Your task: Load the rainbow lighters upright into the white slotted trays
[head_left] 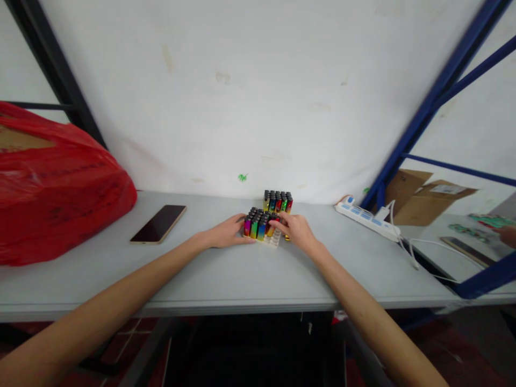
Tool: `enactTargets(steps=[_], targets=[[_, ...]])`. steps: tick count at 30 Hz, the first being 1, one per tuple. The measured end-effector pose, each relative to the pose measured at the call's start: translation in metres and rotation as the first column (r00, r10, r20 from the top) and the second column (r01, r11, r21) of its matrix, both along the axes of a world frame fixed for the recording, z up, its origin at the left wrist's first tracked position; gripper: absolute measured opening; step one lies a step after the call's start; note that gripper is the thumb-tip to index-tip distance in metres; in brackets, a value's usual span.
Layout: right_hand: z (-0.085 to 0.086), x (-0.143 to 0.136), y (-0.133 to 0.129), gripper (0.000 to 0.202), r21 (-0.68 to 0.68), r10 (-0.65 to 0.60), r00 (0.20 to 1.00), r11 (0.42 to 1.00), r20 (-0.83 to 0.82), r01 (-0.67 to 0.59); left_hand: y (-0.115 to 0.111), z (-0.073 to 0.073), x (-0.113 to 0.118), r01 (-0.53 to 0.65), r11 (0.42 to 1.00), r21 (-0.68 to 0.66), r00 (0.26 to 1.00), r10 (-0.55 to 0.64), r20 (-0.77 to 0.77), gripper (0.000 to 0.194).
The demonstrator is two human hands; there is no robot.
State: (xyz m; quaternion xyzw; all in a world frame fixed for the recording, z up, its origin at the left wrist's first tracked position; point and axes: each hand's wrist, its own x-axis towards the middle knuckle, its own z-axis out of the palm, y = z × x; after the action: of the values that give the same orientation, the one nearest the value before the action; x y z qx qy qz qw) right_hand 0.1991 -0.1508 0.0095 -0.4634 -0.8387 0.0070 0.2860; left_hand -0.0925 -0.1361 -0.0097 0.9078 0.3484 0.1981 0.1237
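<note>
Several colourful lighters (pixel 253 229) with black tops stand upright in rows in a pale tray (pixel 271 239). Bare slots show at the tray's front right corner. My left hand (pixel 228 232) grips the tray's left end, thumb along the front edge and fingers behind. At the right side, the thumb and fingers of my right hand (pixel 297 228) pinch a red and yellow lighter (pixel 271 230) above the slots; its lower end is hard to make out. Part of another yellow lighter (pixel 287 237) shows beside my right hand. Behind stands a second block of upright lighters (pixel 278 201).
A phone (pixel 158 224) lies left on the grey table (pixel 242 274), near a bulging red plastic bag (pixel 60 188). To the right are a white power strip (pixel 366 219) with cables, a blue metal frame (pixel 419 123) and cardboard (pixel 427 199). Another person's hand (pixel 507 235) appears at the far right.
</note>
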Motion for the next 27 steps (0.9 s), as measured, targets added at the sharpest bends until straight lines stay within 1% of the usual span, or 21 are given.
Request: enactTargets(steps=[3, 5, 8, 11, 13, 16, 18, 19, 21, 23, 25, 27], targets=[[0.004, 0.003, 0.001, 0.035, -0.056, 0.061, 0.998, 0.997, 0.027, -0.059, 0.000, 0.000, 0.000, 0.000, 1.000, -0.006, 1.000, 0.000, 0.004, 0.075], [0.005, 0.003, 0.001, 0.034, -0.062, 0.087, 0.994, 0.995, 0.062, -0.083, -0.001, 0.000, 0.000, -0.006, 1.000, -0.008, 1.000, 0.006, 0.013, 0.077], [0.004, -0.002, 0.000, 0.033, -0.026, 0.030, 0.992, 0.999, 0.119, -0.027, -0.001, 0.000, 0.000, -0.008, 1.000, -0.003, 1.000, 0.008, 0.018, 0.077], [0.004, -0.006, -0.003, 0.039, -0.007, -0.024, 0.989, 1.000, 0.144, 0.025, -0.002, 0.000, 0.000, -0.007, 1.000, -0.002, 1.000, 0.007, 0.017, 0.074], [0.006, -0.003, -0.004, 0.047, -0.009, -0.023, 0.991, 1.000, 0.130, 0.024, -0.001, 0.001, 0.001, -0.006, 1.000, -0.011, 1.000, 0.007, 0.011, 0.073], [0.008, 0.009, -0.003, 0.055, 0.021, -0.049, 0.998, 0.999, 0.049, 0.048, 0.000, 0.003, 0.002, -0.004, 1.000, -0.031, 1.000, 0.004, 0.014, 0.073], [0.006, 0.017, 0.002, 0.051, 0.059, -0.073, 0.997, 0.996, -0.013, 0.074, 0.000, 0.007, 0.002, 0.001, 0.999, -0.040, 1.000, 0.000, 0.022, 0.075], [0.004, 0.021, 0.006, 0.047, 0.078, -0.065, 0.997, 0.995, -0.032, 0.068, 0.000, 0.009, 0.001, 0.004, 0.999, -0.042, 1.000, -0.004, 0.022, 0.075], [-0.003, 0.025, 0.013, 0.035, 0.109, -0.004, 0.999, 0.994, -0.032, 0.007, -0.001, 0.013, -0.004, 0.008, 0.999, -0.042, 1.000, -0.007, 0.019, 0.078], [-0.011, 0.025, 0.021, 0.032, 0.120, 0.092, 0.996, 0.988, 0.012, -0.093, -0.002, 0.016, -0.010, -0.003, 0.999, -0.040, 1.000, 0.004, 0.018, 0.080], [-0.018, 0.022, 0.026, 0.035, 0.089, 0.185, 0.980, 0.977, 0.075, -0.191, -0.003, 0.018, -0.015, -0.023, 0.999, -0.041, 1.000, 0.024, 0.020, 0.080], [-0.023, 0.018, 0.028, 0.035, 0.017, 0.263, 0.956, 0.964, 0.129, -0.267, -0.003, 0.020, -0.019, -0.040, 0.998, -0.042, 0.999, 0.041, 0.022, 0.080]])
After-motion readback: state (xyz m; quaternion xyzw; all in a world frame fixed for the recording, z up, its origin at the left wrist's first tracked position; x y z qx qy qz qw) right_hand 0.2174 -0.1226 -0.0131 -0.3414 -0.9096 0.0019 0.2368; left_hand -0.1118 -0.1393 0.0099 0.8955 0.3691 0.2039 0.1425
